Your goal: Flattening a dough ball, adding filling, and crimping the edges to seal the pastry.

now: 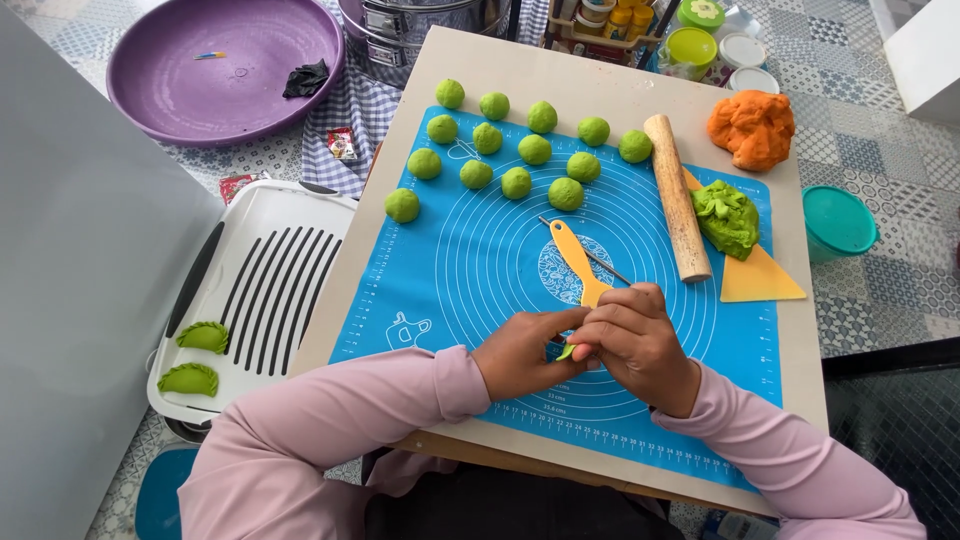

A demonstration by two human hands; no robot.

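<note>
1. Head view, containers: the white tray (262,262) left of the board holds two folded green dumplings (196,358) at its near end. The purple basin (224,62) at the far left holds a small dark scrap and a thin coloured stick. A teal lidded tub (838,222) stands to the right of the board; its contents are hidden.
2. Fingers: the left hand (522,355) and right hand (636,340) meet over the near part of the blue mat (470,262), fingertips pinched narrowly together on a small green dough piece (567,351) (only a sliver shows between them).
3. Direction: too little of the piece shows to tell its long axis. The yellow scraper tool (578,260) lies just beyond the hands, running diagonally from far-left to near-right, its near end passing behind the right hand.
4. Around: fourteen green dough balls (516,182) sit on the mat's far part, a wooden rolling pin (677,196) lies to the right, beside a green dough lump (727,217) and an orange dough lump (752,128).
</note>
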